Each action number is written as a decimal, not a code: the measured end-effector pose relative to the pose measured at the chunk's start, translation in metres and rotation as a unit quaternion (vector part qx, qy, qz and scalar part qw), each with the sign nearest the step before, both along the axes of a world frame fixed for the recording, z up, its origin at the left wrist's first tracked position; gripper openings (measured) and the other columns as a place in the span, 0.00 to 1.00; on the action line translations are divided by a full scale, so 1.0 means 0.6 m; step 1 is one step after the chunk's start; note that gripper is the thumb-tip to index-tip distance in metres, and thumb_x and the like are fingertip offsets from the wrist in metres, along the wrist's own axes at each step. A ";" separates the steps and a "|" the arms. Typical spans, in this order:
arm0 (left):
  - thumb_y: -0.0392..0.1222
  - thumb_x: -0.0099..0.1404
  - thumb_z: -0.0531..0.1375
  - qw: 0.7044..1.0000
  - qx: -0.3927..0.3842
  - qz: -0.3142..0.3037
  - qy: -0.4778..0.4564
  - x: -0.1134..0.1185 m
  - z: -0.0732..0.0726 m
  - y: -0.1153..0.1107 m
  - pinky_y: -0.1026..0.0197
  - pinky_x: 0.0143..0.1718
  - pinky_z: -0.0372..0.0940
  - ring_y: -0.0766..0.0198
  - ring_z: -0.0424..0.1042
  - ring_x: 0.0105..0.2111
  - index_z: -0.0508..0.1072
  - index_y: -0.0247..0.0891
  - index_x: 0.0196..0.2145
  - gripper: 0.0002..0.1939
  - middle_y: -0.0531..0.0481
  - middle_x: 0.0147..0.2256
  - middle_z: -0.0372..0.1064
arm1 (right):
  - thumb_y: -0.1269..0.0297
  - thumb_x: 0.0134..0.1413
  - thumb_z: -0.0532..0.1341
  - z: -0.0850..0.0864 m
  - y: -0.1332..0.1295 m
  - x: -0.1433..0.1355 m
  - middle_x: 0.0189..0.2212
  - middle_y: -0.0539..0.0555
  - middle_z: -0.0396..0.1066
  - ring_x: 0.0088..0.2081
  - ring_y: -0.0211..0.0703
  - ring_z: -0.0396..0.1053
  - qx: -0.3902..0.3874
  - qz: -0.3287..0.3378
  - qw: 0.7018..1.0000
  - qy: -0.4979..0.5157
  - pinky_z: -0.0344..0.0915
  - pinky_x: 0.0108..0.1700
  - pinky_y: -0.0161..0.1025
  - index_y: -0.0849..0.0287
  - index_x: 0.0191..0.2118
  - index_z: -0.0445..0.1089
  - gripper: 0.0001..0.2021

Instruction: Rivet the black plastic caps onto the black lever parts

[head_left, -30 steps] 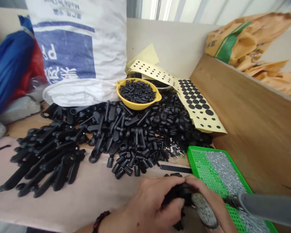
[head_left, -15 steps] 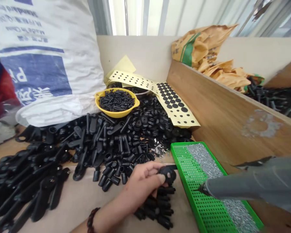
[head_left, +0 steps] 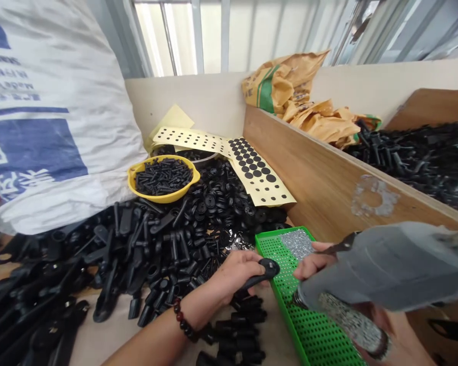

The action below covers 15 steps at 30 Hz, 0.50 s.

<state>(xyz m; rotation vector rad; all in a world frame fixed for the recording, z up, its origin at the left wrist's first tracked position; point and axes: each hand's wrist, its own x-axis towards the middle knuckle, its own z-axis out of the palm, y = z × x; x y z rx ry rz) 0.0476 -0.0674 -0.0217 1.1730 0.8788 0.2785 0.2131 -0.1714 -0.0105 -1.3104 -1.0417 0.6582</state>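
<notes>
My left hand (head_left: 238, 272), with a beaded bracelet at the wrist, grips a black plastic handle (head_left: 257, 274). The handle's rounded end, with a small recess, points right toward the green perforated tray (head_left: 303, 333). Below the hand lies a group of black plastic cylinders (head_left: 238, 338). My right hand (head_left: 315, 264) is over the tray near the small silver screws (head_left: 297, 244), partly hidden behind a grey power screwdriver (head_left: 381, 264). Its visible fingers look curled in; what is between them is hidden. The screwdriver's dark tip hangs above the tray.
Black handles (head_left: 49, 305) crowd the left side. Behind are a yellow bowl (head_left: 164, 195) of black screw-like pieces, round black parts (head_left: 217, 198) and yellow sticker sheets (head_left: 252, 178). A wooden divider (head_left: 309, 162) borders the right; a white sack (head_left: 95, 101) stands at the left.
My right hand has appeared behind the screwdriver, over the tray. The handle in my left hand has turned, showing more of its length. The whole view has shifted and tilted.
</notes>
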 end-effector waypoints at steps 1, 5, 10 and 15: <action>0.41 0.48 0.57 1.000 0.003 -0.005 0.007 0.003 -0.003 0.002 0.69 0.16 0.52 0.72 0.57 0.15 0.74 0.33 0.29 0.12 0.53 0.20 0.68 | 0.45 0.44 0.63 0.003 0.011 0.001 0.22 0.53 0.70 0.23 0.48 0.69 -0.003 0.009 1.000 0.014 0.69 0.24 0.44 0.55 0.34 0.70 0.18; 0.41 0.48 0.58 1.000 0.006 -0.018 0.024 0.009 -0.013 0.005 0.68 0.16 0.53 0.72 0.58 0.16 0.73 0.34 0.26 0.08 0.54 0.20 0.67 | 0.53 0.43 0.67 0.029 0.037 -0.001 0.27 0.52 0.71 0.29 0.47 0.70 -0.011 0.040 0.998 0.055 0.69 0.28 0.42 0.55 0.45 0.66 0.23; 0.42 0.50 0.59 0.999 -0.003 -0.030 0.032 0.007 -0.023 0.010 0.68 0.17 0.55 0.72 0.59 0.16 0.74 0.34 0.28 0.10 0.54 0.20 0.67 | 0.57 0.35 0.72 0.065 0.078 -0.006 0.26 0.51 0.71 0.28 0.44 0.70 0.024 0.061 0.986 0.154 0.68 0.28 0.39 0.55 0.35 0.69 0.19; 0.42 0.50 0.59 0.999 -0.024 -0.035 0.022 0.005 -0.033 0.017 0.69 0.16 0.54 0.72 0.59 0.16 0.74 0.34 0.30 0.10 0.55 0.19 0.67 | 0.60 0.38 0.70 0.059 0.120 -0.009 0.19 0.45 0.68 0.19 0.37 0.64 0.056 0.031 0.983 0.172 0.64 0.23 0.37 0.55 0.36 0.67 0.17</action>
